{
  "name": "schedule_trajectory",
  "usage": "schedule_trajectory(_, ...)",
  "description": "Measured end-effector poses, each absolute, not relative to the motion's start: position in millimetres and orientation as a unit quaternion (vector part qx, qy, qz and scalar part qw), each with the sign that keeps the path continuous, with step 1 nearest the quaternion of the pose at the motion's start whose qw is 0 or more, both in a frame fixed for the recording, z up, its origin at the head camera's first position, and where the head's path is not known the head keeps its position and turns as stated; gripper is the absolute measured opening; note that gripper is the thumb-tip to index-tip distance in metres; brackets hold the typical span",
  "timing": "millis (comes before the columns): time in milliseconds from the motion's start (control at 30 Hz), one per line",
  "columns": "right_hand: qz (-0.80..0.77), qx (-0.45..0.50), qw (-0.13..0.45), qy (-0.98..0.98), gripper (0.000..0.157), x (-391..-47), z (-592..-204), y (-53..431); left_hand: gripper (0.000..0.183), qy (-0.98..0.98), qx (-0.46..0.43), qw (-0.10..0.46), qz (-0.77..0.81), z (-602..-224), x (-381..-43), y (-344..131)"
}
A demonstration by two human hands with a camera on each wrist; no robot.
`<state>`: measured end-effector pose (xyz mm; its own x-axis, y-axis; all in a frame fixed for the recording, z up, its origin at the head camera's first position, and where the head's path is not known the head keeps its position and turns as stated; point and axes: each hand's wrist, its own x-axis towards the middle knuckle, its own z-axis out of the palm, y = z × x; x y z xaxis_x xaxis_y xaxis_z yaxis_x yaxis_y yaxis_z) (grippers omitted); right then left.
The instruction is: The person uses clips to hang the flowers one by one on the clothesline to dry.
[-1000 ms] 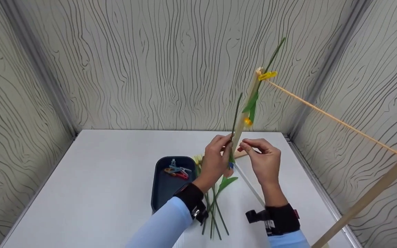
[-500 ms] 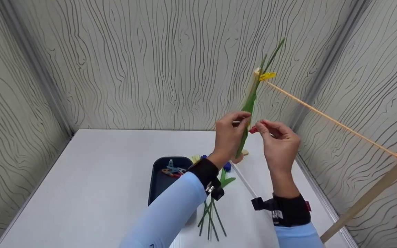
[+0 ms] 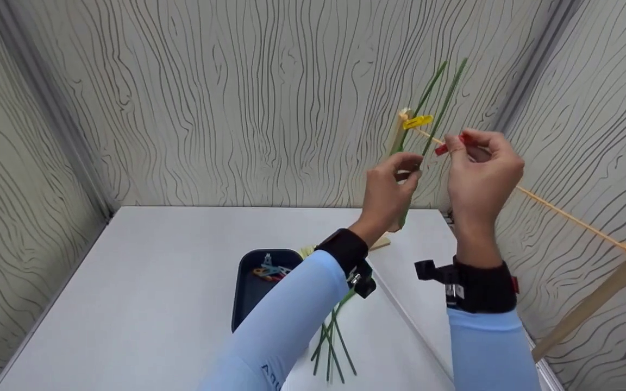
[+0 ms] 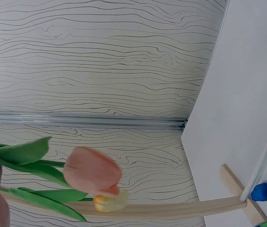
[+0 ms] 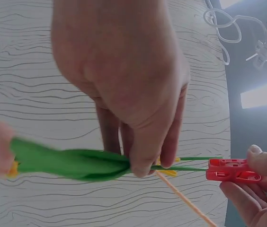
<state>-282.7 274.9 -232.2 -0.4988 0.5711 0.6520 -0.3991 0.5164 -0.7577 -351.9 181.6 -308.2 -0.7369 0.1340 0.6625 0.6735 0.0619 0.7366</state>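
My left hand point(image 3: 392, 187) pinches the green stem of a pink tulip point(image 4: 93, 170), which hangs head down, its stem end rising close to the orange rope point(image 3: 568, 213). In my right hand point(image 3: 484, 174) a red clothespin point(image 5: 233, 170) is pinched between thumb and fingers. It sits right by the tulip stem and overlaps the rope in the head view. A yellow clothespin point(image 3: 418, 121) is clipped at the rope's far end. Below it a yellow tulip point(image 4: 110, 201) hangs upside down, beside the pink one.
A dark blue tray point(image 3: 240, 296) with several clothespins point(image 3: 269, 271) stands on the white table point(image 3: 155, 293). Several flower stems point(image 3: 332, 347) lie beside it, with a blue tulip point(image 4: 261, 191) near the post's foot. Wooden posts point(image 3: 590, 309) bear the rope at both ends.
Both hands have risen and moved right, up to the rope. The left hand has brought the pink tulip along, stem end up; the right has carried the red clothespin.
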Motion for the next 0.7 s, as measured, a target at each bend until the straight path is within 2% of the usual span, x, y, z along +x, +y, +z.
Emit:
schedule_trajectory(167, 0.484, -0.089, 0.482, -0.724, 0.02, -298.0, -208.6, 280.5, 0.021, -0.691, -0.268, 0.204, -0.64, -299.8, -354.1, 184.3)
schedule_trajectory(300, 0.486, -0.106, 0.46, -0.735, 0.007, -308.6, -199.5, 285.8, 0.022, -0.696, -0.264, 0.199, -0.638, -296.1, -355.9, 185.2)
schedule_trajectory(400, 0.483, -0.118, 0.432, -0.752, 0.008, -313.6, -196.1, 288.6, 0.021, -0.7, -0.265, 0.199, -0.633, -295.4, -357.0, 185.7)
schedule_trajectory(533, 0.461, -0.124, 0.409, -0.777, 0.018, -317.2, -195.9, 290.2, 0.019, -0.708, -0.263, 0.206, -0.622, -294.8, -357.0, 186.7)
schedule_trajectory(700, 0.437, -0.138, 0.384, -0.802, 0.02, -317.8, -194.9, 293.1, 0.017, -0.715, -0.259, 0.203, -0.617, -292.8, -355.5, 189.9)
